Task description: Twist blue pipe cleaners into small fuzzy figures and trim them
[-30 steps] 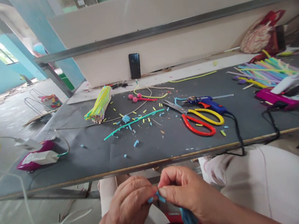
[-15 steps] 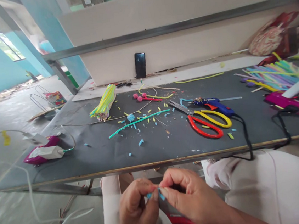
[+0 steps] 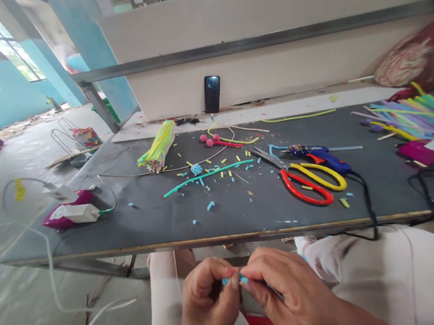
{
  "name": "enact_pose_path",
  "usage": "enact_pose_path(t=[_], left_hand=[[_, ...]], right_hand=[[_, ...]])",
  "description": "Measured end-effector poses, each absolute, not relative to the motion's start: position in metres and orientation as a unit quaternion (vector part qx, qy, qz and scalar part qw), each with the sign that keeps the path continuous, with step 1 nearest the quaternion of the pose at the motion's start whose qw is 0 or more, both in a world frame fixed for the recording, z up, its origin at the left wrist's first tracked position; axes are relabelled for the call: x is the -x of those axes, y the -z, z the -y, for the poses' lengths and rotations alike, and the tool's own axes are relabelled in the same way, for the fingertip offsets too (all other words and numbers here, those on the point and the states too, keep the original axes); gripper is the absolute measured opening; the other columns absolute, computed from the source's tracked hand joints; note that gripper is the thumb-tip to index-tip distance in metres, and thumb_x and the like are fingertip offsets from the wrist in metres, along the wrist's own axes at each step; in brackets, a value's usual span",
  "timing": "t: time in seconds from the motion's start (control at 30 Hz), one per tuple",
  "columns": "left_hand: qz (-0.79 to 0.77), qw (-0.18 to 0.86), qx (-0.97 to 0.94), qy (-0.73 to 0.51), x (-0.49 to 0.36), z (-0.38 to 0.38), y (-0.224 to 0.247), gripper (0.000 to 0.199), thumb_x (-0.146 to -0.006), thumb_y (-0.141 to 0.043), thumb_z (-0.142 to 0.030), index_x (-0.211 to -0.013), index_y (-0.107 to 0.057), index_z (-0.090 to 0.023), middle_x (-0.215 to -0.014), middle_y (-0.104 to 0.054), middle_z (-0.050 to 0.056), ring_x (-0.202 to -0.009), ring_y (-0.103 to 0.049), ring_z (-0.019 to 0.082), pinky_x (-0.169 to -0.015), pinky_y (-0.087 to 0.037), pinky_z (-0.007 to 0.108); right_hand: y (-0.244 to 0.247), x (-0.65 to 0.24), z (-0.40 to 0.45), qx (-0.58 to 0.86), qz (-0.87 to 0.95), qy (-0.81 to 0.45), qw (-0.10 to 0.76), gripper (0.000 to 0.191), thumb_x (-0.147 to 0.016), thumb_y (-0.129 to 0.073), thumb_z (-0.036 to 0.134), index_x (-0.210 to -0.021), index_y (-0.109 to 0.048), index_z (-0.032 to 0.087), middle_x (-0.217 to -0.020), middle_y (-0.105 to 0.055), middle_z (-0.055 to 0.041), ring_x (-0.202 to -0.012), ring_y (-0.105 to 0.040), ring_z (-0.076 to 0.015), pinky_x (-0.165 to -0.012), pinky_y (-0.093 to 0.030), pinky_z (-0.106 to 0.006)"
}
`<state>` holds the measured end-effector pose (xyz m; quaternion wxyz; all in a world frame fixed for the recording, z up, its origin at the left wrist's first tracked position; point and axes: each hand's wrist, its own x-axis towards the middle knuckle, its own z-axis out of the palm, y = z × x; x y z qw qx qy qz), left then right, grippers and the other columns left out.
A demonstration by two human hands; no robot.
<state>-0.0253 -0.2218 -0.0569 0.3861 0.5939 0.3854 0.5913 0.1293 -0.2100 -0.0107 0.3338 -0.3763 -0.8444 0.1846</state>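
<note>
Two hands meet over the lap, just in front of the near edge of the dark table [image 3: 142,227], with a small blue piece [image 3: 244,280] between their fingertips. The left hand [image 3: 212,300] pinches one end between thumb and forefinger; the right hand [image 3: 292,284] pinches the other, its remaining fingers curled in. For work this fine, a light grip close to the join serves best, one hand holding firm while the other bends or tucks, since squeezing hard could crush the soft fuzz. Bringing it nearer the eyes would help (the fingertips hide most of it, so its exact shape I cannot tell). On the table, the fuzzy blue ball [image 3: 196,170] lies beside the teal stem [image 3: 210,174], with scissors [image 3: 273,159] and glue gun [image 3: 333,160] farther right.
</note>
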Motion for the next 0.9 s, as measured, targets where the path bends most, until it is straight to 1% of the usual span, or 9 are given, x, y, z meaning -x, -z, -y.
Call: enact_pose_path(t=[0.1,0.23,0.33,0.43,0.57,0.63,0.7,0.77,0.9], left_hand=[[-0.37,0.358,-0.636,-0.575,0.027,0.22,0.053,0.013,-0.08,-0.054,-0.007,-0.077,-0.054,-0.02,-0.062,-0.056,-0.003,-0.055,-0.053,0.008,-0.053,-0.044,0.017],[-0.347,0.322,-0.669,-0.573,0.028,0.218,0.056,0.02,-0.079,-0.054,-0.004,-0.086,-0.053,-0.023,-0.067,-0.056,-0.004,-0.056,-0.054,0.007,-0.056,-0.045,0.017],[-0.342,0.367,-0.662,-0.557,0.032,0.216,0.059,0.018,-0.082,-0.053,-0.007,-0.088,-0.054,-0.023,-0.071,-0.058,-0.003,-0.061,-0.056,0.008,-0.059,-0.045,0.017],[-0.358,0.505,-0.599,-0.509,0.038,0.213,0.055,0.003,-0.085,-0.056,-0.023,-0.087,-0.056,-0.021,-0.073,-0.058,-0.001,-0.065,-0.055,0.009,-0.06,-0.044,0.019],[-0.377,0.589,-0.577,-0.422,0.041,0.212,0.044,0.035,-0.082,-0.054,-0.05,-0.077,-0.054,-0.015,-0.066,-0.052,0.0,-0.061,-0.047,0.011,-0.057,-0.039,0.021],[-0.391,0.593,-0.592,-0.381,0.039,0.214,0.04,0.04,-0.086,-0.045,-0.051,-0.067,-0.048,-0.016,-0.058,-0.045,-0.002,-0.056,-0.04,0.01,-0.053,-0.034,0.021],[-0.404,0.588,-0.606,-0.352,0.039,0.215,0.039,0.038,-0.089,-0.04,-0.046,-0.063,-0.043,-0.017,-0.056,-0.039,-0.004,-0.053,-0.035,0.009,-0.05,-0.031,0.02],[-0.404,0.557,-0.648,-0.328,0.041,0.216,0.036,0.033,-0.09,-0.04,-0.038,-0.063,-0.041,-0.018,-0.057,-0.038,-0.004,-0.054,-0.036,0.009,-0.051,-0.031,0.021],[-0.324,0.375,-0.83,-0.254,0.051,0.209,0.023,0.025,-0.086,-0.041,-0.016,-0.062,-0.044,-0.018,-0.062,-0.047,0.0,-0.061,-0.044,0.013,-0.058,-0.034,0.024]], right_hand=[[0.012,-0.127,0.211,0.437,0.795,-0.27,0.323,0.021,-0.086,-0.047,0.022,-0.066,-0.052,0.019,-0.06,-0.052,0.002,-0.055,-0.046,-0.0107,-0.053,-0.034,-0.023],[0.008,-0.118,0.208,0.54,0.578,-0.538,0.292,0.022,-0.077,-0.05,0.029,-0.058,-0.045,0.02,-0.05,-0.037,0.0061,-0.048,-0.034,-0.0095,-0.046,-0.027,-0.022],[0.004,-0.115,0.205,0.522,0.419,-0.678,0.303,0.019,-0.071,-0.05,0.031,-0.058,-0.039,0.021,-0.048,-0.03,0.0085,-0.046,-0.028,-0.0084,-0.044,-0.023,-0.021],[0.003,-0.117,0.204,0.545,0.459,-0.627,0.316,0.022,-0.072,-0.053,0.034,-0.059,-0.042,0.021,-0.051,-0.036,0.0072,-0.048,-0.032,-0.0087,-0.046,-0.027,-0.021],[0.009,-0.126,0.205,0.548,0.668,-0.396,0.31,0.023,-0.08,-0.05,0.03,-0.06,-0.05,0.019,-0.059,-0.051,0.0015,-0.056,-0.047,-0.0122,-0.054,-0.036,-0.024],[0.012,-0.13,0.207,0.494,0.748,-0.305,0.322,0.02,-0.083,-0.048,0.024,-0.063,-0.052,0.019,-0.063,-0.055,0.0005,-0.059,-0.051,-0.0123,-0.057,-0.037,-0.025],[0.012,-0.133,0.21,0.448,0.788,-0.27,0.325,0.018,-0.083,-0.047,0.019,-0.065,-0.052,0.019,-0.064,-0.055,0.0008,-0.059,-0.05,-0.0117,-0.057,-0.036,-0.024],[0.009,-0.134,0.212,0.442,0.784,-0.307,0.31,0.018,-0.082,-0.047,0.019,-0.064,-0.05,0.019,-0.062,-0.053,0.0014,-0.058,-0.048,-0.0114,-0.056,-0.035,-0.024],[0.007,-0.135,0.213,0.493,0.631,-0.551,0.233,0.018,-0.077,-0.05,0.028,-0.062,-0.046,0.019,-0.056,-0.042,0.0045,-0.053,-0.038,-0.0102,-0.05,-0.029,-0.023]])
